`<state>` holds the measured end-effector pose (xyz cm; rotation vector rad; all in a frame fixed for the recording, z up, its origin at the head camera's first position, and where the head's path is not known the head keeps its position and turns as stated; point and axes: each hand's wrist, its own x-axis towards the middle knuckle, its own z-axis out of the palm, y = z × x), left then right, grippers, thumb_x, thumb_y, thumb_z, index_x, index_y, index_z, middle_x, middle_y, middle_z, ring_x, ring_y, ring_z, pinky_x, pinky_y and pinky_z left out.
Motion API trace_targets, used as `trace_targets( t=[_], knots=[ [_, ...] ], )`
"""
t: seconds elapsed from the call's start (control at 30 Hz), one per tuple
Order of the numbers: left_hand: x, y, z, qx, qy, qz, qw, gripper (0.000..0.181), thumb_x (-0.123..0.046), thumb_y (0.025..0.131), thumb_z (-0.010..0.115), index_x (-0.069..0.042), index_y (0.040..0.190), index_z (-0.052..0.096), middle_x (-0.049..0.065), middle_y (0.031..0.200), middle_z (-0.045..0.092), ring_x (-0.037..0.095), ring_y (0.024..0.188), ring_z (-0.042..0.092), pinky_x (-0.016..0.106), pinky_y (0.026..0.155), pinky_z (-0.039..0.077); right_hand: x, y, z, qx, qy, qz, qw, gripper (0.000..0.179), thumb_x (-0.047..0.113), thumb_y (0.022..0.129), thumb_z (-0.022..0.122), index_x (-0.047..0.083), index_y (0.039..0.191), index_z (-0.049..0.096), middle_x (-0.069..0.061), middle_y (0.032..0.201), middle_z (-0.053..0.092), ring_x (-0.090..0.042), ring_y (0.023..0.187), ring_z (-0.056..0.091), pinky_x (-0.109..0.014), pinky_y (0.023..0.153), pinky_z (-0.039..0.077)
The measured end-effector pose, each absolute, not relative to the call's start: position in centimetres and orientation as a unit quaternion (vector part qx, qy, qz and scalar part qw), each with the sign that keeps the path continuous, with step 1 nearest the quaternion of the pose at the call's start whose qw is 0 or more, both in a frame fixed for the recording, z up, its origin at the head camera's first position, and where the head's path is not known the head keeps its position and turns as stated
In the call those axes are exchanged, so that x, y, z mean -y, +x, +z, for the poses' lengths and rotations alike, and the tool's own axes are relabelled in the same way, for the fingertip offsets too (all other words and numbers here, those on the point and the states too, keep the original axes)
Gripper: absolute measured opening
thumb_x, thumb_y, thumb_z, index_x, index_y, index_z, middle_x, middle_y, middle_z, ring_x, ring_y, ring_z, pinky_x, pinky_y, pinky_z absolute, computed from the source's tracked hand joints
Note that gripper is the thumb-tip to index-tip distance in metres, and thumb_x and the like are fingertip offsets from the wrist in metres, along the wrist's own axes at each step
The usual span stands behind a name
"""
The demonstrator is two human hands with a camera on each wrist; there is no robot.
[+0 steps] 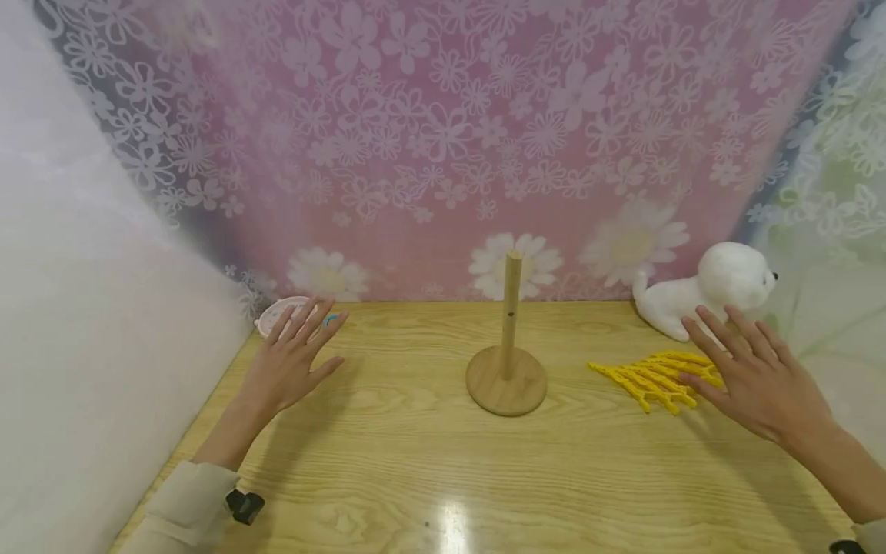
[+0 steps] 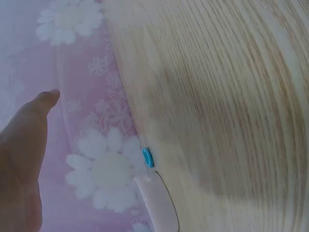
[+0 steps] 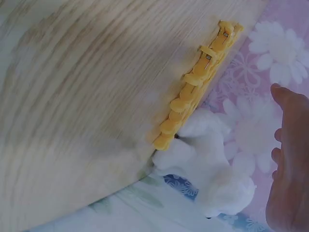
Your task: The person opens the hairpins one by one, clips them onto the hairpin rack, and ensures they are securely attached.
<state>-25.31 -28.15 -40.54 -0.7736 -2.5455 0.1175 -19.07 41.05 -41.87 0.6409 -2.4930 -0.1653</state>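
My left hand [image 1: 287, 373] hovers above the table's left side, fingers straight and spread, holding nothing. Behind its fingers lies a pale pink oval object [image 1: 277, 317], partly hidden, with a small blue ring-like piece [image 2: 148, 157] beside it. On the right, my right hand [image 1: 771, 385] is also spread in the air and grips nothing. Its thumb overlaps a yellow lattice of crossed slats [image 1: 654, 378] in the head view; the right wrist view shows the lattice [image 3: 195, 89] apart from the hand. Between the hands stands an upright wooden post on a round base [image 1: 508, 385].
A white plush dog [image 1: 674, 304] sits at the back right, just behind the lattice. The wood-grain table [image 1: 388, 454] meets a pink flowered backdrop [image 1: 415, 192] at the rear. Pale sheets hang at the left [image 1: 90, 269] and right [image 1: 831, 323].
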Motion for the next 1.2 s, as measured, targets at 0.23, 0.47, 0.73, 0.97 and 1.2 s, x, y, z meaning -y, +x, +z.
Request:
trace_targets(
  t=[0.23, 0.47, 0.73, 0.97, 1.2],
  knots=[
    [26.6, -26.3, -43.1, 0.953, -0.257, -0.126, 0.098, 0.069, -0.045, 0.108, 0.054, -0.019, 0.167, 0.028, 0.007, 0.175, 0.010, 0.032, 0.161, 0.002, 0.064, 0.127, 0.005, -41.3, -18.2, -43.8, 0.960, 0.177, 0.006, 0.217, 0.100, 0.060, 0.095, 0.068, 0.018, 0.169, 0.016, -0.013, 0.173, 0.019, -0.036, 0.161, 0.003, -0.072, 0.122, 0.014],
    [23.2, -28.4, -45.0, 0.933, -0.277, -0.215, 0.082, 0.062, -0.036, 0.107, 0.060, -0.016, 0.162, 0.040, 0.008, 0.174, 0.019, 0.035, 0.160, 0.010, 0.073, 0.121, 0.014, -40.2, -18.2, -44.5, 0.948, 0.147, 0.230, 0.165, 0.099, 0.026, 0.087, 0.086, 0.003, 0.164, 0.029, -0.039, 0.152, 0.041, -0.064, 0.131, 0.038, -0.080, 0.103, 0.031],
    [19.9, -30.5, -46.5, 0.912, -0.275, -0.303, -0.019, 0.061, -0.041, 0.109, 0.055, -0.015, 0.161, 0.041, 0.014, 0.170, 0.028, 0.039, 0.158, 0.017, 0.072, 0.122, 0.016, -37.4, -17.0, -44.3, 0.940, 0.056, 0.336, 0.001, 0.084, 0.037, 0.100, 0.072, 0.000, 0.163, 0.028, -0.037, 0.151, 0.041, -0.057, 0.123, 0.051, -0.044, 0.083, 0.059],
    [16.3, -31.5, -46.8, 0.893, -0.254, -0.355, -0.109, 0.063, -0.050, 0.109, 0.048, -0.014, 0.160, 0.043, 0.011, 0.167, 0.036, 0.034, 0.157, 0.026, 0.057, 0.126, 0.023, -35.6, -16.9, -44.6, 0.930, 0.040, 0.364, -0.023, 0.073, 0.036, 0.102, 0.070, -0.005, 0.155, 0.041, -0.032, 0.152, 0.047, -0.046, 0.118, 0.062, -0.024, 0.072, 0.057],
    [12.1, -32.1, -48.0, 0.872, -0.289, -0.366, -0.149, 0.071, -0.053, 0.101, 0.063, -0.024, 0.162, 0.040, -0.003, 0.167, 0.036, 0.021, 0.158, 0.023, 0.046, 0.127, 0.026, -34.8, -18.3, -45.7, 0.923, 0.035, 0.383, -0.020, 0.063, 0.029, 0.101, 0.072, -0.006, 0.149, 0.049, -0.033, 0.144, 0.053, -0.025, 0.098, 0.070, -0.029, 0.067, 0.061]
  ],
)
